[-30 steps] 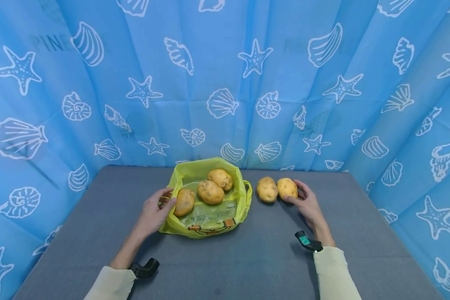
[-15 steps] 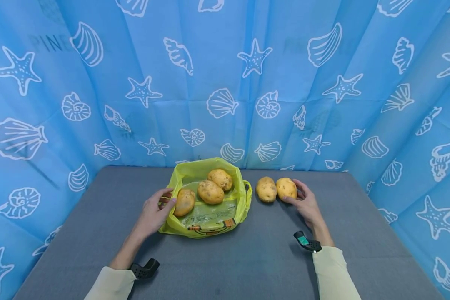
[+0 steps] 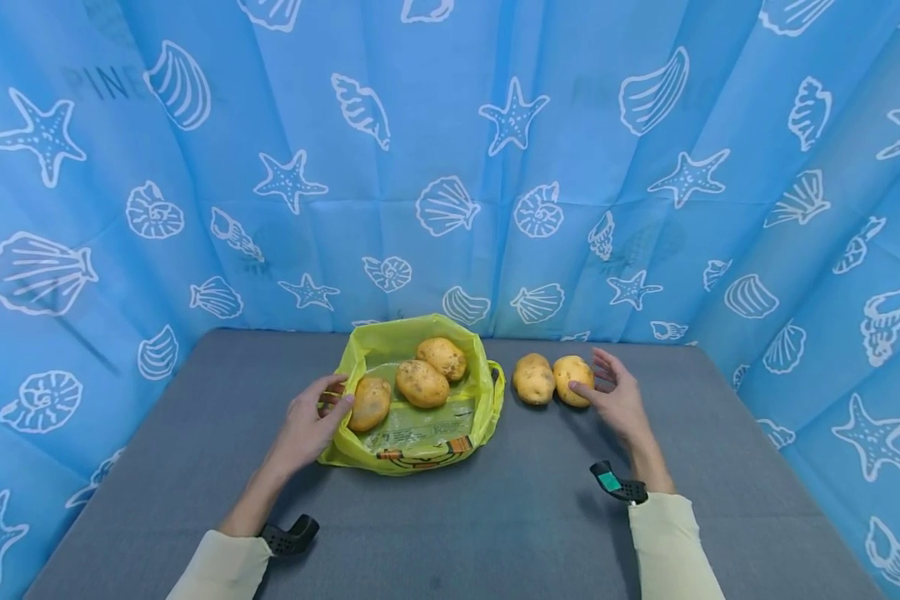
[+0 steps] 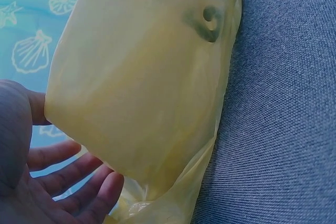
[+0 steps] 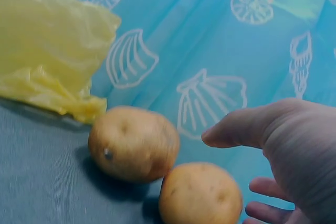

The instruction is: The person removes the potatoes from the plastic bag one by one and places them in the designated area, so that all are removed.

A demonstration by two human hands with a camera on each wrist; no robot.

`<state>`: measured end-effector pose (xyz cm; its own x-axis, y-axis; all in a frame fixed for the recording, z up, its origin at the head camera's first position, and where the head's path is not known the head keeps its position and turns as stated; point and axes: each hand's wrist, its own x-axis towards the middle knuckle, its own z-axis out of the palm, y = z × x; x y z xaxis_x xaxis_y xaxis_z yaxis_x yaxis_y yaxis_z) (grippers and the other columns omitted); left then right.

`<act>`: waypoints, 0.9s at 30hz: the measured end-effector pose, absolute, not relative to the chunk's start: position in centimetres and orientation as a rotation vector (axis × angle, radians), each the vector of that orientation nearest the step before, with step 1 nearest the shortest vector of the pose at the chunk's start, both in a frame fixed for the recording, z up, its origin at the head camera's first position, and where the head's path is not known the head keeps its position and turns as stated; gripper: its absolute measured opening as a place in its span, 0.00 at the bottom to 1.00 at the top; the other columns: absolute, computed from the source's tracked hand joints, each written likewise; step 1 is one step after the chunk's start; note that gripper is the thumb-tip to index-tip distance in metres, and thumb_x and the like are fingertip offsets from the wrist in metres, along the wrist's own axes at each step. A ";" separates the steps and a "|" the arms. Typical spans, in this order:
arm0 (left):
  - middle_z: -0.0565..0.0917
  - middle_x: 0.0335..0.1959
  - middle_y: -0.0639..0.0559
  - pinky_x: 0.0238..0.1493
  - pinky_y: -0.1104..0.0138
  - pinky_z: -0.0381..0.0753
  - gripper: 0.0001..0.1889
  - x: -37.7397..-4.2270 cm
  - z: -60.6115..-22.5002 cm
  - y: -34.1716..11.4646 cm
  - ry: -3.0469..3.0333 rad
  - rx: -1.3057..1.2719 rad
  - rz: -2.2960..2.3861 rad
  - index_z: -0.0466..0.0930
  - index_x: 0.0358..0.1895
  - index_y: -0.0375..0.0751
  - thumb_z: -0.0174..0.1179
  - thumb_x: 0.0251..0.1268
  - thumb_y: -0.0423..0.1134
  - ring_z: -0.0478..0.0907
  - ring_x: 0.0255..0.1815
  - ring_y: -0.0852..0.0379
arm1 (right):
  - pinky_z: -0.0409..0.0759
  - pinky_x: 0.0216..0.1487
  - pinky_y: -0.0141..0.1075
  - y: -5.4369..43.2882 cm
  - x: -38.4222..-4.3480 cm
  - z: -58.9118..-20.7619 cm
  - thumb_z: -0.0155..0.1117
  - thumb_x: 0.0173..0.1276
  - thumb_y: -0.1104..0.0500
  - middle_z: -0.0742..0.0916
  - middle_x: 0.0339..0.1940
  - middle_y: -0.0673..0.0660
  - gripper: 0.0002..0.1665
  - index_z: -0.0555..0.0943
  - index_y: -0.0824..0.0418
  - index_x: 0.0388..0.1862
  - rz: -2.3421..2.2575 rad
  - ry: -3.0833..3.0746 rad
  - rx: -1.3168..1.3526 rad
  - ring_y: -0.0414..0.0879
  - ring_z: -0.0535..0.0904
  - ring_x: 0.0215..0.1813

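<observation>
A yellow-green plastic bag (image 3: 420, 462) stands with its mouth spread on the grey table, with three potatoes (image 3: 422, 384) inside. My left hand (image 3: 313, 421) is at the bag's left rim; in the left wrist view the thumb tip goes behind the film (image 4: 131, 77) and the loose, spread fingers touch its edge. Right of the bag lie two potatoes side by side, a left one (image 3: 534, 379) and a right one (image 3: 571, 375). My right hand (image 3: 621, 404) is beside the right potato, thumb and fingers spread; the right wrist view shows the thumb apart from both potatoes (image 5: 134, 142).
A blue curtain (image 3: 390, 233) with white shells and starfish hangs behind the table and along its sides. The grey cloth-covered table (image 3: 450, 542) reaches toward me. A handle loop (image 3: 498, 387) of the bag sticks out on its right side.
My right hand has loosened from the right potato, with its fingers lifting away to the right. The potatoes stay in place. My left hand and the bag hold still.
</observation>
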<state>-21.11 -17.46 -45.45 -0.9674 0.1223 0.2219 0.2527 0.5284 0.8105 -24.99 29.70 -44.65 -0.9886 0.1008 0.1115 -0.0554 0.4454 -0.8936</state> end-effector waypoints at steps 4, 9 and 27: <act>0.80 0.54 0.39 0.53 0.52 0.79 0.24 -21.0 -45.4 -17.5 -2.630 -0.315 -1.430 0.71 0.69 0.32 0.56 0.79 0.44 0.77 0.54 0.45 | 0.60 0.72 0.61 29.0 -24.6 -43.6 0.71 0.69 0.59 0.66 0.77 0.71 0.47 0.58 0.66 0.80 1.522 -2.535 0.022 0.67 0.60 0.75; 0.80 0.54 0.40 0.53 0.52 0.79 0.24 -21.0 -45.5 -17.5 -2.633 -0.313 -1.427 0.71 0.69 0.33 0.56 0.79 0.45 0.77 0.54 0.45 | 0.60 0.71 0.63 27.5 -23.8 -42.2 0.71 0.69 0.62 0.67 0.75 0.72 0.45 0.60 0.65 0.79 1.539 -2.486 0.099 0.67 0.61 0.74; 0.80 0.54 0.39 0.51 0.53 0.79 0.24 -21.1 -45.4 -17.6 -2.611 -0.325 -1.450 0.72 0.68 0.32 0.56 0.79 0.45 0.77 0.54 0.44 | 0.68 0.66 0.61 18.9 -23.3 -40.1 0.74 0.66 0.62 0.75 0.70 0.64 0.39 0.69 0.63 0.73 1.537 -2.507 0.602 0.64 0.70 0.69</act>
